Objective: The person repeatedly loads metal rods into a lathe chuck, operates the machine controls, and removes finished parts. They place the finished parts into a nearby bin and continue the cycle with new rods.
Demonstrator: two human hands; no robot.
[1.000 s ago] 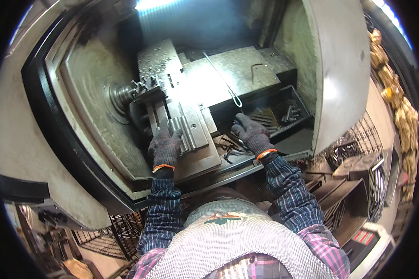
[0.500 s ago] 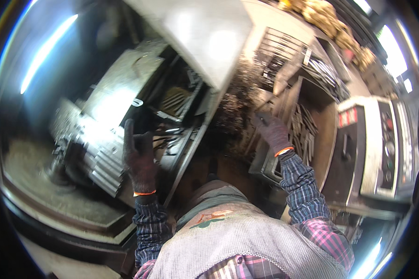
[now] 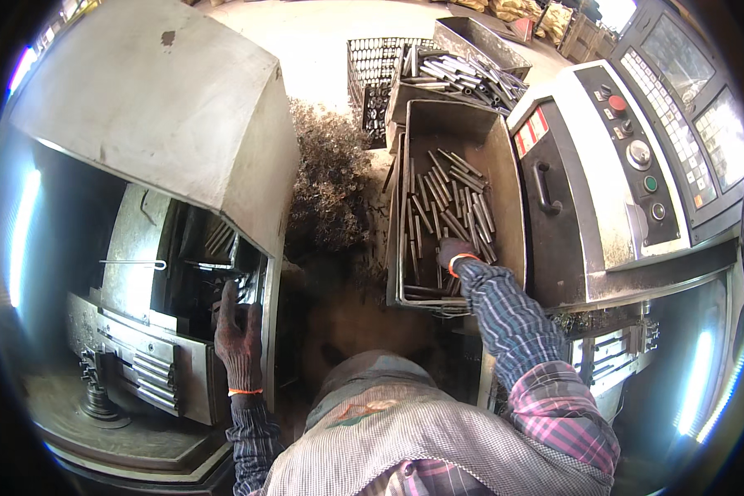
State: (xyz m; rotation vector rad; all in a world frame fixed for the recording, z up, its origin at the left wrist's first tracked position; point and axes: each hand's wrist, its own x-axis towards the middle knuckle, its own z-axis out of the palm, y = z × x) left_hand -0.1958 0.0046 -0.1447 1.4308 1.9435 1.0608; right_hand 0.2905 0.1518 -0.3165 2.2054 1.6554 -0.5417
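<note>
My right hand, in a dark knit glove with an orange cuff, reaches into a deep metal bin. It is down at the near end of a loose pile of short metal rods. Its fingers point away and down, so their grip is hidden. At the left, my left hand, gloved the same way, is raised beside the opening of a machine. Its index finger and thumb are apart, and I see nothing held. Just beyond its fingertips are dark metal parts inside the machine.
A large grey machine cover juts out above the left opening. A heap of metal shavings lies between it and the bin. Farther back stand another bin of metal tubes and a wire crate. A control panel is at right.
The view has swung to the right and steadied. My right hand has gone from beside the bin's edge down to the rods inside. My left hand stays by the machine opening, fingers still apart.
</note>
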